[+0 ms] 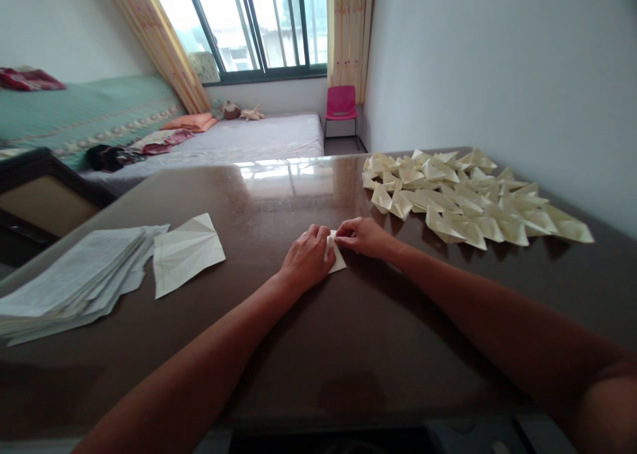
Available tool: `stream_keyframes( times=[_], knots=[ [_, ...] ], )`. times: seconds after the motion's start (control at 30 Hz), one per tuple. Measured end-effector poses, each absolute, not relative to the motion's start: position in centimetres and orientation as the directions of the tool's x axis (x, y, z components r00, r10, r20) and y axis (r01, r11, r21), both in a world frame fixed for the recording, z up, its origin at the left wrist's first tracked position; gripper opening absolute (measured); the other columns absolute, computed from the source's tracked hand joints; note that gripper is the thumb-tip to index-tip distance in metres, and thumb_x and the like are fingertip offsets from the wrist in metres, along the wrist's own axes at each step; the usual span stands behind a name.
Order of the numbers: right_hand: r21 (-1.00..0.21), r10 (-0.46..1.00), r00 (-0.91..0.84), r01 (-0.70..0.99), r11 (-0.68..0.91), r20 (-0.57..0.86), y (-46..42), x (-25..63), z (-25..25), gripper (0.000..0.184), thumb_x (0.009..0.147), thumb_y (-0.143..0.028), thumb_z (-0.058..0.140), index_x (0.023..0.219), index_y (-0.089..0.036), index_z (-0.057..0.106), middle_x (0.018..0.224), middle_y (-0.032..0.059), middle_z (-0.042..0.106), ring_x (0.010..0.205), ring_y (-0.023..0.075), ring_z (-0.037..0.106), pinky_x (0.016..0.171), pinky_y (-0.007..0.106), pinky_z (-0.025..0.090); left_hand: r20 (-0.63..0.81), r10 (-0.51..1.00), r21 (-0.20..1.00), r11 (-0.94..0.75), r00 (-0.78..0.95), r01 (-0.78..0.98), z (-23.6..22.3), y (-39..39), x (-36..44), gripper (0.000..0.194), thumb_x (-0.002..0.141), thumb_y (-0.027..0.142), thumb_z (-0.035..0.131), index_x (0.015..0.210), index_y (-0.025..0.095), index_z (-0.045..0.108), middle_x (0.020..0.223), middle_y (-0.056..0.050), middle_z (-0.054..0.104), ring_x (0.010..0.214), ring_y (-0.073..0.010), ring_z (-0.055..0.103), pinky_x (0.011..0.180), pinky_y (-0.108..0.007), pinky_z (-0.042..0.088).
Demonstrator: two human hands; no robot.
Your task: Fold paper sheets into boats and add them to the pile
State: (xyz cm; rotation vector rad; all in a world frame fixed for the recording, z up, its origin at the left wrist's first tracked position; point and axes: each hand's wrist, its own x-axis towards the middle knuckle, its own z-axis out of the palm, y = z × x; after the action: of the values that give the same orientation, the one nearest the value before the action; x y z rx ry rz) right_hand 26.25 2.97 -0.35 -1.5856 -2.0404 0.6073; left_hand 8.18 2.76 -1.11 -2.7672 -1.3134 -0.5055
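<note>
A small folded piece of cream paper (338, 262) lies on the brown table in front of me. My left hand (309, 255) presses down on its left side, fingers bent together over it and covering part of it. With thumb and fingertips pinched, my right hand (365, 236) holds the paper's upper right edge. The exact fold under the fingers is hidden. Left of my hands lies a creased, unfolded sheet of paper (189, 253).
A stack of printed paper sheets (74, 271) sits at the table's left. Many folded paper shapes (462, 198) crowd the back right, near the wall. The glossy table (279, 374) reaches toward a bed (269, 135) and a pink chair (341, 103).
</note>
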Motion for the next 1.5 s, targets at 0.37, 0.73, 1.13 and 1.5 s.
stream_keyframes(
  times=[0.37, 0.73, 1.13, 1.5],
  knots=[
    [-0.552, 0.976, -0.109, 0.810, 0.199, 0.191, 2.9, 25.7, -1.5, 0.016, 0.079, -0.033, 0.063, 0.083, -0.022, 0.074, 0.077, 0.0022, 0.073, 0.069, 0.0143, 0.065, 0.061, 0.021, 0.044, 0.323, 0.767, 0.202, -0.629, 0.555, 0.751, -1.4, 2.8, 8.1, 0.013, 0.086, 0.023, 0.048, 0.099, 0.019, 0.050, 0.093, -0.006, 0.059, 0.087, -0.0208, 0.059, 0.079, -0.033, 0.048],
    [-0.600, 0.929, -0.248, 0.711, 0.366, 0.273, 3.3, 26.7, -2.2, 0.016, 0.079, -0.021, 0.063, 0.090, -0.020, 0.074, 0.084, 0.0012, 0.073, 0.071, 0.0125, 0.063, 0.071, 0.022, 0.047, 0.318, 0.787, 0.274, -0.610, 0.528, 0.744, -1.4, 3.0, 7.9, 0.013, 0.087, 0.021, 0.045, 0.098, 0.019, 0.050, 0.091, -0.005, 0.060, 0.084, -0.0203, 0.060, 0.079, -0.033, 0.048],
    [-0.516, 0.825, -0.476, 0.645, 0.563, 0.306, 3.3, 27.1, -1.7, 0.032, 0.086, -0.010, 0.050, 0.104, -0.023, 0.073, 0.108, 0.0054, 0.069, 0.098, 0.0158, 0.064, 0.091, 0.028, 0.046, 0.335, 0.778, 0.274, -0.620, 0.531, 0.736, -1.7, 3.1, 7.8, 0.015, 0.086, 0.020, 0.046, 0.101, 0.018, 0.050, 0.090, -0.006, 0.060, 0.085, -0.0202, 0.060, 0.080, -0.033, 0.048],
    [-0.323, 0.737, -0.652, 0.668, 0.670, 0.179, 2.2, 27.3, 0.2, 0.051, 0.078, -0.001, 0.045, 0.115, -0.028, 0.067, 0.117, 0.0016, 0.068, 0.100, 0.0182, 0.057, 0.091, 0.032, 0.045, 0.331, 0.751, 0.224, -0.651, 0.571, 0.725, -1.6, 3.0, 7.4, 0.022, 0.095, 0.030, 0.038, 0.090, 0.019, 0.055, 0.087, -0.006, 0.058, 0.083, -0.0191, 0.057, 0.079, -0.032, 0.047]
  ],
)
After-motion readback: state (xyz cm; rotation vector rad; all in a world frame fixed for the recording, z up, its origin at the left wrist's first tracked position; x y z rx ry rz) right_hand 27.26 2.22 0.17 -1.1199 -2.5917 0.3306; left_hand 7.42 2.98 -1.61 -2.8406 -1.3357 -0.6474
